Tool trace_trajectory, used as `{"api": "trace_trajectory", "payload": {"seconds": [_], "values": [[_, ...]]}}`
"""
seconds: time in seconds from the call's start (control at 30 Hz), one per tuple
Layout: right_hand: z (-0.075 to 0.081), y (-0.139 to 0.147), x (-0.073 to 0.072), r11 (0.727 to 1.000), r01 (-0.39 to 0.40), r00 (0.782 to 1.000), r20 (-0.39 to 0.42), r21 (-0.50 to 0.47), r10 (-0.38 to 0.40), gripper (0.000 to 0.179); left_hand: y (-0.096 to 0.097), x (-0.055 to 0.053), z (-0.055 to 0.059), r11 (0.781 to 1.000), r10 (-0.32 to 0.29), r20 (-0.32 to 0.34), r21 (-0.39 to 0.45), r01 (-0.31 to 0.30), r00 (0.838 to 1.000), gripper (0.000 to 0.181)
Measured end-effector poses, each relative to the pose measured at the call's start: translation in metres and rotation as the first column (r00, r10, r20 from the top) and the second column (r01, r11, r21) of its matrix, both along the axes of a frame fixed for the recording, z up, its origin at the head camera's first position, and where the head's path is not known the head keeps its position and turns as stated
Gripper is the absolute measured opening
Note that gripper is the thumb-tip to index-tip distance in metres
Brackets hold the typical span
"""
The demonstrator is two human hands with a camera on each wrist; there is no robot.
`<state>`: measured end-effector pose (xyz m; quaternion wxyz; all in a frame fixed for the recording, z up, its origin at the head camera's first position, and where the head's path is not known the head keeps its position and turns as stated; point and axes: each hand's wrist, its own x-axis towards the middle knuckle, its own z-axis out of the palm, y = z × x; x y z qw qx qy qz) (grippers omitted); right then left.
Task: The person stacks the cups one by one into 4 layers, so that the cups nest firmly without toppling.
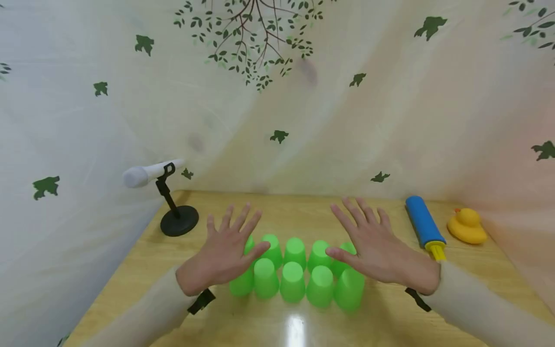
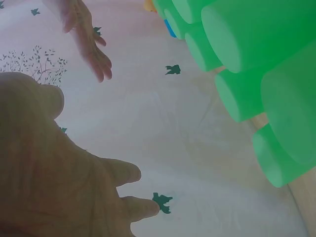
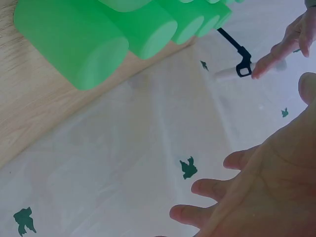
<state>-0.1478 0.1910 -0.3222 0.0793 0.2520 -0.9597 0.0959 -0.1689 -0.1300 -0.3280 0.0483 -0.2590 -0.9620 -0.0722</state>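
A pale cloth backdrop (image 1: 234, 120), printed with dark green birds and leafy branches, is hung behind a light wooden table (image 1: 243, 327). Two cream sleeves (image 1: 147, 308) are reached in from the near left and right corners. At the middle of the table, green cups (image 1: 293, 284) are stood upside down in two rows, five in front and five behind, with the outer ones partly hidden by the hands. The left hand (image 1: 227, 253) is held over the left end of the rows and the right hand (image 1: 374, 248) over the right end. On both, the fingers are stretched and spread apart, and in the wrist views a gap is seen between each hand and the cups. At the far left, a white microphone (image 1: 147, 174) is propped on a black stand (image 1: 179, 220). At the far right, a blue tube with a yellow end (image 1: 425, 221) is laid near a yellow duck (image 1: 467, 229). Each wrist is circled by a black strap (image 1: 201, 302).
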Motion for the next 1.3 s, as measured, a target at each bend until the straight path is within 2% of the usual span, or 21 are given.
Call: {"api": "trace_trajectory", "payload": {"seconds": [0.3,0.47,0.6,0.8,1.03,1.3], "values": [[0.002,0.001,-0.003,1.000,0.009,0.999,0.053,0.013,-0.010,0.082,-0.003,0.002,-0.001,1.000,-0.017,0.028,0.010,0.016,0.999,0.074],[-0.001,0.009,-0.012,1.000,0.010,0.996,0.086,0.011,-0.011,0.080,-0.004,-0.001,-0.004,1.000,-0.017,0.034,0.024,0.016,0.999,0.074],[-0.004,0.014,-0.018,1.000,-0.009,0.994,0.106,-0.028,0.012,0.076,-0.008,-0.005,-0.007,0.998,-0.029,0.038,0.061,0.027,0.999,0.070],[-0.010,0.023,-0.018,0.996,-0.027,0.987,0.153,-0.089,0.040,0.065,-0.014,-0.015,-0.014,0.991,-0.053,0.073,0.127,0.044,0.996,0.056],[-0.016,0.038,-0.017,0.994,-0.075,0.980,0.177,-0.079,0.088,0.045,-0.013,-0.025,-0.021,0.986,-0.078,0.109,0.153,0.061,0.991,0.049],[-0.021,0.046,-0.021,0.990,-0.121,0.972,0.192,-0.075,0.134,0.039,-0.014,-0.028,-0.024,0.986,-0.069,0.135,0.162,0.047,0.988,0.045]]}}
